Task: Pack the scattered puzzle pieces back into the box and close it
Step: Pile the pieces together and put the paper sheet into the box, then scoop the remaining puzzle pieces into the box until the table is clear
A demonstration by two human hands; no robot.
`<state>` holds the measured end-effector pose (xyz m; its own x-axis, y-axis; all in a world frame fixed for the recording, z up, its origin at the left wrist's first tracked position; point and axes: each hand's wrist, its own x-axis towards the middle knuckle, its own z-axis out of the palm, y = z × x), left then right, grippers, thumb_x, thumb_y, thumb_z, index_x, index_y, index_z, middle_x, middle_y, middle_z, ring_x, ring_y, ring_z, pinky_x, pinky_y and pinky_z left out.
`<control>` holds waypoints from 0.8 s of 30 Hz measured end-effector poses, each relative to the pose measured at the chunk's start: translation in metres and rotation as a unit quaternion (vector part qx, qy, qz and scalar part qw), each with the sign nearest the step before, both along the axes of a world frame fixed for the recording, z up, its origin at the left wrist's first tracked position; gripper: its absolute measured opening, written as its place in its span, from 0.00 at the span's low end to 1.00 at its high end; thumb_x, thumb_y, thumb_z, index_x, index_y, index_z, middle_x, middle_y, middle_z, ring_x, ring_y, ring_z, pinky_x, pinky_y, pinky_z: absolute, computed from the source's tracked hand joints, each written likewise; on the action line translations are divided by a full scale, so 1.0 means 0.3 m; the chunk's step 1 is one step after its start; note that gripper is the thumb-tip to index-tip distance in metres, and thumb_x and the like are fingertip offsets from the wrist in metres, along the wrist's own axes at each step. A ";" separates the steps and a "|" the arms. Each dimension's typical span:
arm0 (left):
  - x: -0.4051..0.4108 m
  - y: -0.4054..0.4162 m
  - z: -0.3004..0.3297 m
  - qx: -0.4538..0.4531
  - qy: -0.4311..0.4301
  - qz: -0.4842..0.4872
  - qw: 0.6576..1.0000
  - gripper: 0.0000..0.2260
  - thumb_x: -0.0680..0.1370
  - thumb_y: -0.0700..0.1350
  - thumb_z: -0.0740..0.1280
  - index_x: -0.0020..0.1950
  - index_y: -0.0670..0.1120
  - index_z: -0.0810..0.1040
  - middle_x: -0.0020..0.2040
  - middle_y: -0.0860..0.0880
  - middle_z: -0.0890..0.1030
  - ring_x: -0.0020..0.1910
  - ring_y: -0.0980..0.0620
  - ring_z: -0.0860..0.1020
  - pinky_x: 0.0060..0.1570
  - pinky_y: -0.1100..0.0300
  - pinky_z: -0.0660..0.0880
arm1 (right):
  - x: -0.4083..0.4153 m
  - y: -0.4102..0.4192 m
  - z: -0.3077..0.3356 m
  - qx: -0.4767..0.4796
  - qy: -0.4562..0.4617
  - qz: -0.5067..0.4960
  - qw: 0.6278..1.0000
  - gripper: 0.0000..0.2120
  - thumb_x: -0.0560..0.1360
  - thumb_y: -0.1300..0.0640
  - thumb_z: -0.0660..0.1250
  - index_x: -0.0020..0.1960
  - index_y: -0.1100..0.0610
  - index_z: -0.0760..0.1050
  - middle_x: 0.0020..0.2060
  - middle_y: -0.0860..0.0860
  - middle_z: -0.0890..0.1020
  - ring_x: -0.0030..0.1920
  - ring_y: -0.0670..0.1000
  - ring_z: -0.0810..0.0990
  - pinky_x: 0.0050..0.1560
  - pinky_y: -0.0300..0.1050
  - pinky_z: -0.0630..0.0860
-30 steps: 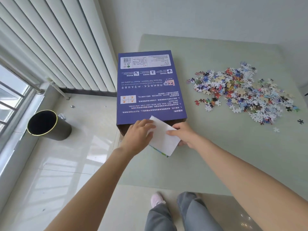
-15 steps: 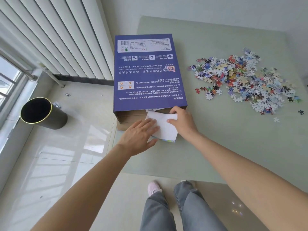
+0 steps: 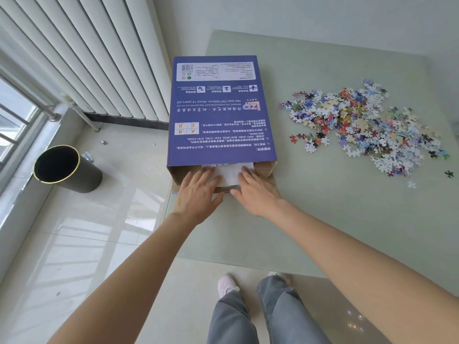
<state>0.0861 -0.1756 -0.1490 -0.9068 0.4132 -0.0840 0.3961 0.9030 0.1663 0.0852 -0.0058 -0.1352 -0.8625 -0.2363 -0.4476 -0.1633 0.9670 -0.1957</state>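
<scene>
Both hands lie flat with straight fingers, the left hand (image 3: pixel 198 192) and right hand (image 3: pixel 255 189) pressing a white folded sheet (image 3: pixel 229 173) into the open near end of the blue box (image 3: pixel 221 112) at the table (image 3: pixel 323 219) edge. The puzzle pieces (image 3: pixel 362 127) lie scattered well apart, unpacked. The sheet may crumple or jam. The box's inside is hidden.

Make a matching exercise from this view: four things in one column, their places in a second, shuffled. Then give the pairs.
Things:
1. puzzle pieces
2. black bin
3. white sheet
4. box

Places:
A. on the floor by the window
B. partly inside the box's open end
C. at the table's left edge
D. scattered on the table, right of the box

Pairs: 1-D, 2-A, 3-B, 4-C
</scene>
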 end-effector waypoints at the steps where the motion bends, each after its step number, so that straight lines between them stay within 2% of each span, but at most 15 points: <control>1: 0.006 -0.008 0.002 -0.001 -0.001 -0.006 1.000 0.20 0.76 0.55 0.60 0.65 0.49 0.73 0.70 0.47 0.70 0.71 0.46 0.66 0.70 0.47 0.59 | -0.024 0.000 -0.009 0.000 -0.007 -0.003 1.000 0.29 0.82 0.47 0.48 0.75 0.63 0.48 0.76 0.56 0.49 0.76 0.54 0.47 0.75 0.48 0.47; 4: 0.020 -0.029 0.008 0.019 -0.014 -0.004 1.000 0.20 0.75 0.49 0.66 0.67 0.48 0.72 0.72 0.47 0.67 0.71 0.46 0.66 0.70 0.48 0.60 | -0.068 0.007 -0.030 -0.012 0.001 -0.027 1.000 0.29 0.81 0.47 0.49 0.76 0.60 0.47 0.76 0.53 0.51 0.76 0.54 0.50 0.75 0.49 0.49; 6: 0.022 -0.034 0.025 0.037 -0.009 0.009 0.999 0.18 0.75 0.46 0.66 0.64 0.47 0.74 0.70 0.47 0.70 0.67 0.45 0.70 0.66 0.50 0.65 | -0.058 0.005 -0.036 -0.015 0.036 -0.032 0.999 0.28 0.81 0.48 0.51 0.76 0.59 0.48 0.75 0.52 0.54 0.75 0.54 0.54 0.74 0.51 0.52; 8: 0.023 -0.033 0.045 0.065 0.034 0.015 0.997 0.13 0.73 0.42 0.68 0.57 0.46 0.78 0.60 0.46 0.77 0.57 0.43 0.76 0.55 0.48 0.75 | -0.010 -0.002 -0.039 -0.029 0.118 -0.039 0.992 0.26 0.80 0.51 0.56 0.74 0.61 0.56 0.72 0.54 0.62 0.72 0.56 0.62 0.72 0.52 0.59; 10: 0.019 -0.033 0.058 0.092 0.087 0.035 0.991 0.12 0.71 0.40 0.68 0.54 0.45 0.78 0.53 0.46 0.78 0.50 0.42 0.77 0.47 0.48 0.77 | 0.054 -0.007 -0.043 -0.030 0.192 -0.028 0.981 0.24 0.75 0.54 0.64 0.68 0.62 0.68 0.64 0.56 0.72 0.64 0.56 0.72 0.64 0.51 0.70; 11: 0.014 -0.033 0.060 0.088 0.106 0.040 0.990 0.14 0.71 0.41 0.69 0.56 0.46 0.77 0.55 0.46 0.78 0.52 0.42 0.77 0.48 0.49 0.76 | 0.080 -0.009 -0.052 -0.035 0.209 -0.026 0.977 0.24 0.72 0.54 0.68 0.64 0.62 0.72 0.61 0.56 0.75 0.61 0.56 0.76 0.60 0.49 0.74; 13: 0.005 -0.037 0.058 0.044 0.096 0.028 0.994 0.23 0.70 0.45 0.69 0.65 0.49 0.73 0.66 0.45 0.73 0.64 0.42 0.72 0.60 0.48 0.71 | 0.114 -0.014 -0.072 -0.039 0.204 -0.024 0.978 0.25 0.70 0.53 0.71 0.63 0.63 0.74 0.60 0.57 0.76 0.60 0.55 0.77 0.59 0.49 0.76; 15: -0.006 -0.043 0.058 0.005 0.045 0.018 0.999 0.29 0.73 0.49 0.67 0.73 0.53 0.64 0.74 0.47 0.63 0.74 0.44 0.60 0.70 0.46 0.59 | 0.117 -0.026 -0.080 -0.040 0.158 -0.024 0.986 0.27 0.75 0.49 0.64 0.69 0.62 0.67 0.69 0.59 0.68 0.69 0.57 0.69 0.67 0.52 0.68; 17: -0.010 -0.049 0.056 -0.011 0.012 0.018 1.000 0.31 0.74 0.50 0.65 0.75 0.56 0.56 0.77 0.50 0.56 0.76 0.46 0.53 0.72 0.46 0.51 | 0.091 -0.030 -0.084 -0.030 0.113 -0.024 0.993 0.30 0.79 0.44 0.54 0.75 0.59 0.55 0.76 0.56 0.54 0.76 0.54 0.53 0.74 0.51 0.52; 18: -0.009 -0.051 0.058 -0.015 0.009 0.017 1.000 0.32 0.75 0.50 0.64 0.75 0.57 0.54 0.77 0.51 0.55 0.76 0.46 0.52 0.73 0.46 0.50 | 0.067 -0.031 -0.083 -0.022 0.104 -0.027 0.994 0.31 0.80 0.42 0.51 0.76 0.58 0.51 0.77 0.54 0.50 0.76 0.52 0.49 0.74 0.51 0.48; 21: -0.011 -0.057 0.064 -0.026 -0.004 0.020 0.999 0.32 0.76 0.50 0.62 0.75 0.59 0.51 0.77 0.53 0.51 0.77 0.48 0.49 0.73 0.46 0.48 | -0.018 -0.043 -0.085 -0.005 0.093 -0.044 0.995 0.32 0.79 0.40 0.47 0.77 0.56 0.49 0.76 0.53 0.51 0.76 0.51 0.48 0.75 0.51 0.43; 24: -0.014 -0.046 0.072 0.011 0.011 0.036 0.999 0.29 0.75 0.45 0.64 0.74 0.57 0.58 0.76 0.52 0.57 0.76 0.47 0.55 0.72 0.44 0.51 | -0.062 -0.049 -0.093 0.002 0.081 -0.046 0.996 0.32 0.79 0.39 0.46 0.77 0.56 0.48 0.76 0.53 0.53 0.76 0.52 0.49 0.76 0.50 0.41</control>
<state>0.0819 -0.1893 -0.1274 -0.9356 0.3485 -0.0562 0.3340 0.9255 0.1787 0.0666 -0.0206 -0.1632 -0.9414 -0.1517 -0.3012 -0.1033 0.9799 -0.1708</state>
